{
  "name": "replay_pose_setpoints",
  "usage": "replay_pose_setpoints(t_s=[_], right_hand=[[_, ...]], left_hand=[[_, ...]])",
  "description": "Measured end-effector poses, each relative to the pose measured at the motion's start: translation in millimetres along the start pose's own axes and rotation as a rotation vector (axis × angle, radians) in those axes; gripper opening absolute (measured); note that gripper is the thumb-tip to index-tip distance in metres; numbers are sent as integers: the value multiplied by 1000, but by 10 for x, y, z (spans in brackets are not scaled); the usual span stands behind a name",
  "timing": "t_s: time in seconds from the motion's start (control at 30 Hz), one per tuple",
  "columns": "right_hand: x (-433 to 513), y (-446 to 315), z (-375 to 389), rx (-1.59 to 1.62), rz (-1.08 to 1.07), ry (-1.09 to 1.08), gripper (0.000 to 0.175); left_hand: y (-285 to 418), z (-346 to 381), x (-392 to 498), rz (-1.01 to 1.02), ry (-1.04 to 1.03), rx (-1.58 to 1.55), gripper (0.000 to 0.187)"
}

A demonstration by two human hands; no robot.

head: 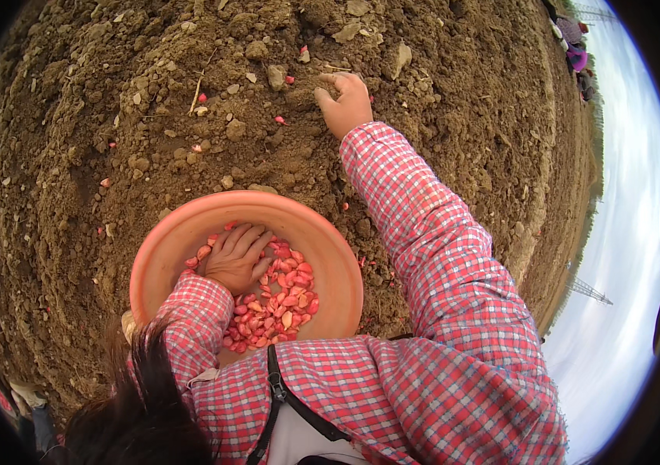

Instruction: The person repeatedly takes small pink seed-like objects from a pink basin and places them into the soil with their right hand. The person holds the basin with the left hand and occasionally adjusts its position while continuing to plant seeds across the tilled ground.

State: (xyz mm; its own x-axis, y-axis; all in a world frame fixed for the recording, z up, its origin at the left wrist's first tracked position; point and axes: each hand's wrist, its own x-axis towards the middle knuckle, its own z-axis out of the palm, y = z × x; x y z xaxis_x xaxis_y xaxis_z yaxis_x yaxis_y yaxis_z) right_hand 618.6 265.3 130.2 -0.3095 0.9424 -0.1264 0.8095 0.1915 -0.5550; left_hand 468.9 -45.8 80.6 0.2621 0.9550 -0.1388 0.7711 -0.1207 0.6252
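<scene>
My left hand (238, 256) lies palm down inside an orange plastic basin (338, 279). Its fingers are extended over a pile of pink-coated garlic cloves (274, 311); what is beneath the palm is hidden. Out over the loose brown soil (306, 157), my right hand (346, 103) reaches forward with thumb and index finger apart. Nothing shows between those fingertips. Close to it, a pink clove (289, 79) rests beside a stone, and another clove (281, 120) lies a little nearer to me. The basin sits tilted against my front.
Stones (401, 60) and clods litter the ground, with a dry stalk (196, 90) among them. More cloves (202, 97) are scattered on the soil. Several people (575, 43) are far off at upper right; another person's shoe (27, 394) shows at lower left.
</scene>
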Motion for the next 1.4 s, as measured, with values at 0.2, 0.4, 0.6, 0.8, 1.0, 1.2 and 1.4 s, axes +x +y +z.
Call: replay_pose_setpoints(t_s=[0.2,0.4,0.6,0.8,1.0,1.2,1.4], right_hand=[[-1760,458,-494,176,83,-116,28],[-3008,750,-863,262,241,-405,22],[-3736,1098,-1308,440,605,-179,27],[-4127,1202,-1234,491,605,-275,28],[-4325,1389,-1054,578,686,-214,31],[-4499,1387,-924,556,662,-218,28],[-4331,1516,-891,607,678,-302,29]], left_hand=[[356,-46,80,29,-28,72,52],[321,-28,-15,3,0,19,40],[707,7,-343,-73,-210,8,39],[1043,-35,-528,-129,-313,-6,68],[1349,180,-694,-160,-502,214,95],[1144,312,-827,-206,-361,61,46],[958,421,-631,-544,-277,-400,26]])
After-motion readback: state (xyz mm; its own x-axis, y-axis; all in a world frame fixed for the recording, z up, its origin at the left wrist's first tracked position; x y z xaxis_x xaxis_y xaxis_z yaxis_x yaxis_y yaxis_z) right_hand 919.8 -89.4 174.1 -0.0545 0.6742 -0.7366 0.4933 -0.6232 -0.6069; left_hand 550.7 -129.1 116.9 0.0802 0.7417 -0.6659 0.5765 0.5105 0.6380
